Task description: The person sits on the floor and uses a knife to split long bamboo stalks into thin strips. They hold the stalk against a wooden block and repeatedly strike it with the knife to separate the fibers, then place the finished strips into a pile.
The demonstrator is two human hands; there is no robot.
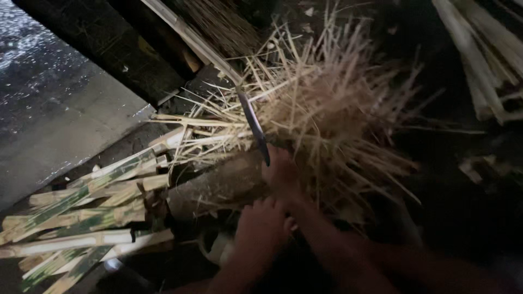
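The right hand (280,174) is clenched on a dark curved steel blade (254,128) pointing to eleven o'clock; left hand (260,228), grip hidden, steadies the pale log (218,185). Best keep fingers behind the edge.

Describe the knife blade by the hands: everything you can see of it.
The blade is long, narrow and dark, metal by its dull sheen, slightly curved. It stands nearly upright, leaning left at the top, where it meets a pale bamboo strip. Its lower end sits at the right hand, above a log, amid thin bamboo splints. The handle is hidden.
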